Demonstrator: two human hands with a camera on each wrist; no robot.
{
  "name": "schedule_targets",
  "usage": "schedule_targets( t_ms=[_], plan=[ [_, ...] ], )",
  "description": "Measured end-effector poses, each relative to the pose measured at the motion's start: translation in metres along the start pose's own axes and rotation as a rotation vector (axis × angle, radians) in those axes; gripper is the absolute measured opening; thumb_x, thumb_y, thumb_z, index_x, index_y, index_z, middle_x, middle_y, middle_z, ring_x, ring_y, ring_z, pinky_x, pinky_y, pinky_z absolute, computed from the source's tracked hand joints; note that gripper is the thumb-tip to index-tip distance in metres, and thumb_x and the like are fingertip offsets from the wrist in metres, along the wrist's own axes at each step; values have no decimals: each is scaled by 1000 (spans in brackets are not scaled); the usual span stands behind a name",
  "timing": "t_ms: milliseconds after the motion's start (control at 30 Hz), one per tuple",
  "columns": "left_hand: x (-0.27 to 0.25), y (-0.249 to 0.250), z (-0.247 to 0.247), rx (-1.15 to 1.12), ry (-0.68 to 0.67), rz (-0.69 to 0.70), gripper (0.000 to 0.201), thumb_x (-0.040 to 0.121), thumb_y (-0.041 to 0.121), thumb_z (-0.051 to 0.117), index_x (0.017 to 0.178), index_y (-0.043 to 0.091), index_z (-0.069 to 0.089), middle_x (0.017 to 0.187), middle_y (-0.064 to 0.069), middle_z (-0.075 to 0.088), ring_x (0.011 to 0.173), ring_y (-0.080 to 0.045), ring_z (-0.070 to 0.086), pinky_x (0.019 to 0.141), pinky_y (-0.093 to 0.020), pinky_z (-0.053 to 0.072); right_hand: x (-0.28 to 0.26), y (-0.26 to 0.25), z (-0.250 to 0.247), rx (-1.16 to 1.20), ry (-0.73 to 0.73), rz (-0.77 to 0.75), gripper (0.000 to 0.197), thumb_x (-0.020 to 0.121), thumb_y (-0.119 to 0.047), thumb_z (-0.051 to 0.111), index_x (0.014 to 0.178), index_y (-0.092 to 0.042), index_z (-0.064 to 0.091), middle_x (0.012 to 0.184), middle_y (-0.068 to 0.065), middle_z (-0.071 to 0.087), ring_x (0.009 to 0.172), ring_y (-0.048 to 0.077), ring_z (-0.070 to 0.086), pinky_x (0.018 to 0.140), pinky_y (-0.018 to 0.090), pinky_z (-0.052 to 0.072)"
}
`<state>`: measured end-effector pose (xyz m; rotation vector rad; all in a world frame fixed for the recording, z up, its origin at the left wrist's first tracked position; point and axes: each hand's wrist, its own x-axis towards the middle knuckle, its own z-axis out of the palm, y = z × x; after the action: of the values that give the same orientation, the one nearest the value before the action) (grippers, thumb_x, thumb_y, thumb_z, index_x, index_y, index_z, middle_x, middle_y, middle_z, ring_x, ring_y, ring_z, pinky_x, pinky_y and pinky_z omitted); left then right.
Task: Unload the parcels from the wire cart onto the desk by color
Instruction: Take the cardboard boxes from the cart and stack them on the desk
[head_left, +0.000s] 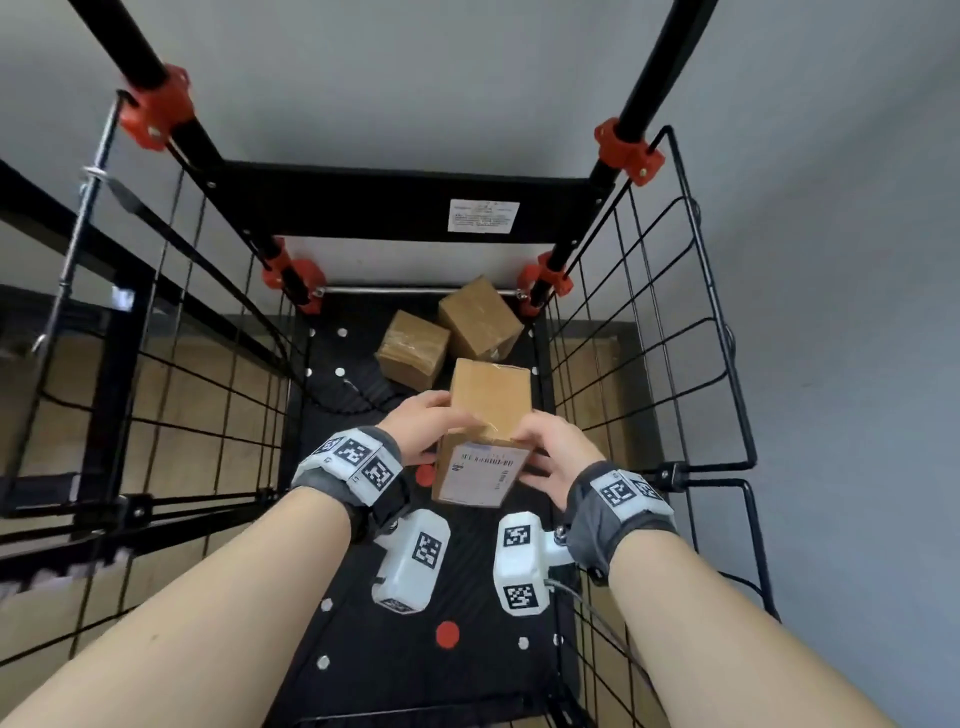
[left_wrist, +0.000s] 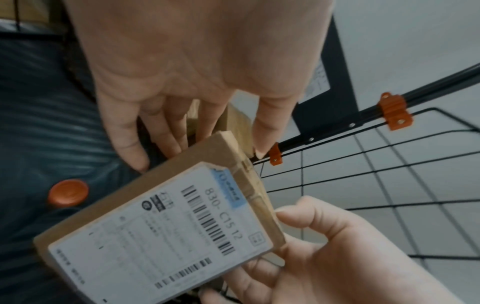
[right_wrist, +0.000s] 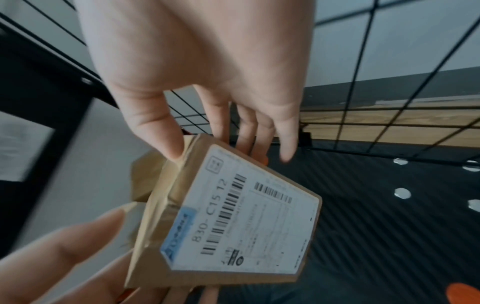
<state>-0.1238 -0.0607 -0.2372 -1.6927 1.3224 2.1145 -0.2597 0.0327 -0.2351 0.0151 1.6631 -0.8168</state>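
Note:
I hold a brown cardboard parcel (head_left: 488, 410) with a white shipping label between both hands, lifted above the floor of the wire cart (head_left: 649, 332). My left hand (head_left: 421, 426) grips its left side, thumb on top and fingers underneath. My right hand (head_left: 550, 457) grips the right side near the label end. In the left wrist view, the left hand (left_wrist: 182, 123) reaches over the parcel (left_wrist: 161, 236). The right wrist view shows the right hand (right_wrist: 197, 115) pinching the parcel (right_wrist: 233, 226) at its corner. Two more brown parcels (head_left: 413, 356) (head_left: 480, 317) lie at the cart's far end.
The cart floor (head_left: 415, 675) is black and ribbed, with red and white dots. Black wire mesh walls rise on both sides, and black posts with red clamps (head_left: 626, 150) stand at the far end. A dark frame (head_left: 104, 364) stands outside the left wall. Wooden flooring shows beyond.

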Motion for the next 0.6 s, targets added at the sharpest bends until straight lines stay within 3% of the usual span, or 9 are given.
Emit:
schedule_targets(
  t_ms=[67, 133, 167, 267, 333, 400, 467, 533, 600],
  plan=[
    [-27, 13, -9, 6, 3, 75, 33, 87, 20, 62, 117, 26, 51, 110, -1, 61, 98, -14, 56, 79, -29, 44, -23, -15, 9, -53, -55, -84, 42, 81, -6, 53, 120, -21, 54, 110, 9, 60, 105, 27, 55, 97, 44, 44],
    [-56, 25, -20, 44, 38, 150, 31, 87, 24, 62, 116, 25, 53, 112, 0, 62, 102, -17, 57, 88, -34, 44, -49, -29, 18, -148, -115, -170, 64, 80, -6, 58, 137, -29, 39, 119, 5, 58, 109, 25, 54, 96, 42, 44],
    [-71, 31, -26, 55, 58, 188, 30, 87, 25, 62, 116, 24, 55, 111, -1, 63, 100, -16, 58, 87, -33, 45, -63, -35, 22, -190, -140, -211, 75, 80, -7, 62, 143, -32, 30, 127, 4, 55, 113, 25, 53, 95, 40, 43],
    [-115, 48, -45, 37, 116, 254, 30, 90, 27, 58, 118, 17, 57, 105, -3, 63, 79, -10, 57, 65, -21, 41, -111, -56, 36, -281, -210, -318, 97, 79, -12, 72, 150, -34, 9, 144, 1, 38, 123, 22, 44, 86, 36, 43],
    [-147, 58, -58, 20, 141, 289, 34, 90, 30, 58, 121, 16, 57, 106, -3, 64, 82, -12, 59, 71, -23, 44, -144, -69, 48, -336, -237, -371, 110, 77, -11, 75, 150, -34, -3, 149, 1, 29, 125, 20, 38, 75, 30, 43],
    [-182, 66, -71, 6, 164, 327, 37, 89, 32, 58, 122, 16, 56, 112, -3, 64, 96, -18, 61, 88, -33, 47, -178, -80, 61, -440, -232, -434, 121, 73, -8, 78, 149, -35, -12, 153, 0, 21, 132, 22, 33, 85, 36, 44],
    [-218, 69, -85, -17, 184, 365, 33, 89, 33, 58, 117, 16, 58, 110, -3, 64, 98, -18, 60, 92, -35, 45, -211, -91, 76, -543, -210, -519, 125, 71, -5, 78, 148, -36, -15, 154, 2, 20, 134, 24, 34, 86, 35, 46],
    [-254, 71, -99, -64, 199, 407, 21, 89, 33, 58, 101, 16, 60, 96, -1, 65, 85, -15, 60, 86, -33, 44, -244, -100, 90, -579, -200, -588, 123, 71, -6, 78, 149, -36, -12, 149, 3, 27, 125, 22, 41, 67, 25, 45],
    [-288, 74, -113, -123, 217, 438, 18, 89, 35, 57, 90, 17, 60, 86, -2, 65, 77, -17, 60, 81, -32, 47, -273, -106, 104, -560, -200, -651, 117, 72, -19, 81, 149, -37, -5, 139, 3, 36, 116, 18, 45, 65, 22, 42]
  ],
)
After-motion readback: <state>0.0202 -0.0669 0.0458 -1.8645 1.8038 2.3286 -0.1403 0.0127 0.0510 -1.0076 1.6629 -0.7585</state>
